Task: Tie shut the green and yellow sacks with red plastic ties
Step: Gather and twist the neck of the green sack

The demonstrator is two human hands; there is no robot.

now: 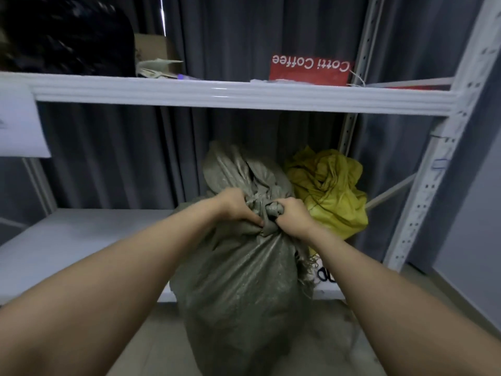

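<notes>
- In front of the white rack, against its lower shelf's front edge: green sack, upright on floor, neck bunched.
- L hand & R hand both clenched round that bunched neck, side by side.
- Yellow sack: on rack's lower shelf, right end, top crumpled.
- Rack's upper shelf: red "Cotti Coffee" bag at right, black bag at left, cardboard box beside it.
- Grey curtain behind rack.

You face a white metal rack. Its upper shelf carries a black bag, a cardboard box and a red carton whose "Cotti Coffee" lettering reads upside down. A grey curtain hangs behind, and a white sheet hangs at your left.
</notes>
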